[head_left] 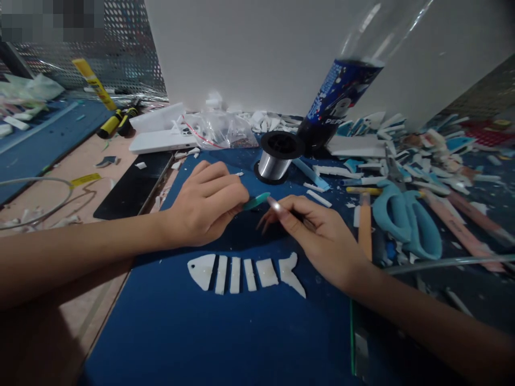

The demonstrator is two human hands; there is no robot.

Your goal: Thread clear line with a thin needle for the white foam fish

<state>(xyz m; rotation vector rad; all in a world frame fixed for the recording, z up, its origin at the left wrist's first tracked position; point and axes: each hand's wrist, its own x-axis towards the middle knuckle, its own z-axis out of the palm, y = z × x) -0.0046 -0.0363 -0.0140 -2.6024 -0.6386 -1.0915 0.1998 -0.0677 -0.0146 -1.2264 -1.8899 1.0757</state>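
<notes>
My left hand is closed in a pinch on a small teal flat piece just above the blue cutting mat. My right hand is closed around a thin dark tool; its thumb tip nearly touches the teal piece. Below both hands several white foam pieces lie in a row on the mat, forming a fish shape. A spool of silvery wire stands just beyond my hands.
A dark soda bottle leans at the back. Teal-handled scissors and an orange-handled tool lie to the right among many foam scraps. White foam sheets, a plastic bag and yellow-black tools sit at the back left.
</notes>
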